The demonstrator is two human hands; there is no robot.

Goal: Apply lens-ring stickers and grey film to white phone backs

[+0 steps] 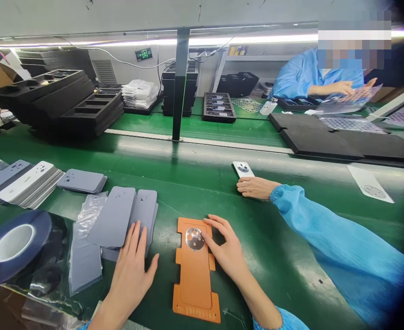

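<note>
My left hand lies with its fingers stretched over a pile of grey phone back panels; the fingertips touch the lower edge of a tilted grey panel. An orange jig with notched sides lies flat on the green table in front of me. Near its top sits a round silver camera plate with several holes. My right hand is at the jig's upper right edge, thumb and forefinger apart, one fingertip touching the rim of the plate. Left of the pile lie plastic-wrapped grey panels.
A roll of blue film stands at the left, near more stacked panels. At the right, a co-worker's hand holds a white phone panel. Black foam trays are piled behind. Another person sits across.
</note>
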